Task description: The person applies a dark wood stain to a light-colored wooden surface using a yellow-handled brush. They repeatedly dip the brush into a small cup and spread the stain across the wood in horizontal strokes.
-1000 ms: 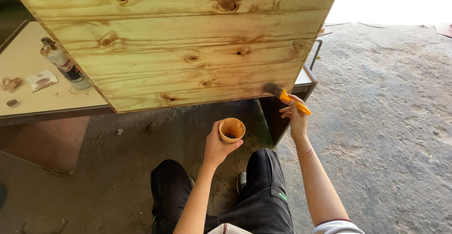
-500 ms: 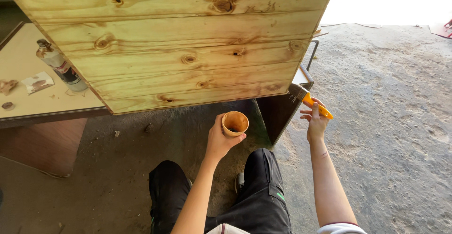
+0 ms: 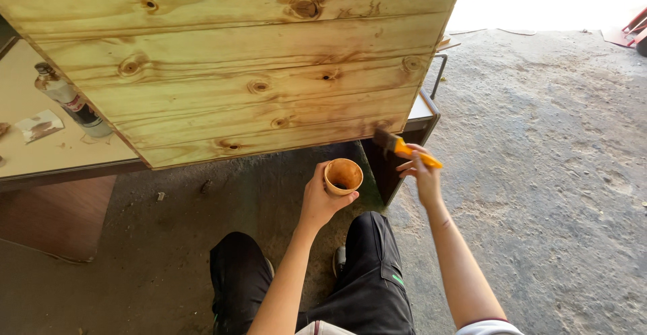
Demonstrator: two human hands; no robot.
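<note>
A large panel of knotty pine boards (image 3: 242, 65) lies across the table, glossy and amber. My left hand (image 3: 322, 199) holds a small stained cup (image 3: 343, 176) below the panel's near edge. My right hand (image 3: 422, 173) grips a paintbrush with an orange handle (image 3: 404, 149). Its dark bristles touch the panel's near right corner.
A beige table top (image 3: 40, 149) at the left carries a glass bottle (image 3: 73, 102) and a scrap of used sandpaper (image 3: 39, 125). A dark metal stand (image 3: 404, 139) sits under the panel's right end. Rough concrete floor (image 3: 539, 173) spreads to the right. My dark-trousered legs (image 3: 337, 288) are below.
My right hand swung the brush out to the right, away from the panel, and has brought it back to the near right corner. The cup has stayed close under the edge.
</note>
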